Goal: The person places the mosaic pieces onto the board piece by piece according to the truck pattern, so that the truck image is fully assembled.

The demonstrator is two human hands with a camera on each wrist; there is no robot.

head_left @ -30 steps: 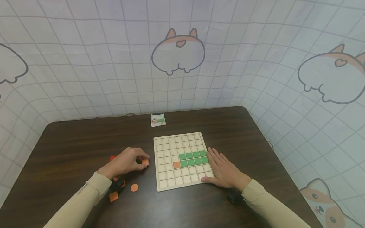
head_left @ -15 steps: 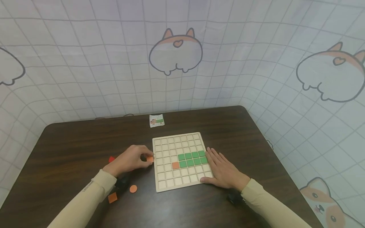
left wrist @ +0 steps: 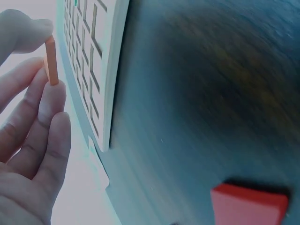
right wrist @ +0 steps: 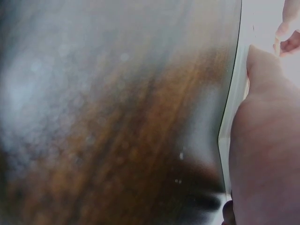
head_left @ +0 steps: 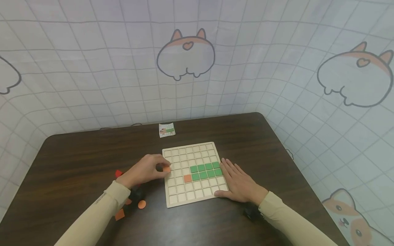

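Between thumb and fingertips my left hand (head_left: 149,167) pinches an orange square tile (head_left: 166,169), over the left edge of the pale gridded board (head_left: 197,196). In the left wrist view the tile (left wrist: 51,61) is seen edge-on, apart from the board (left wrist: 110,84). My right hand (head_left: 241,182) lies flat with straight fingers along the board's right edge, its fingertips near the green tiles (head_left: 203,175). Two rows of green tiles sit in the grid's right half, and one orange tile (head_left: 187,178) lies just left of the lower row.
A small printed picture card (head_left: 167,130) lies behind the board. Left of the board, partly behind my left arm, are a red piece (head_left: 118,173), an orange round piece (head_left: 142,204) and an orange square piece (head_left: 119,214). A patterned curtain (head_left: 123,68) hangs behind the table.
My left hand has carried the orange tile rightward from the bare table to over the board's left edge. The right hand stays in place against the board.
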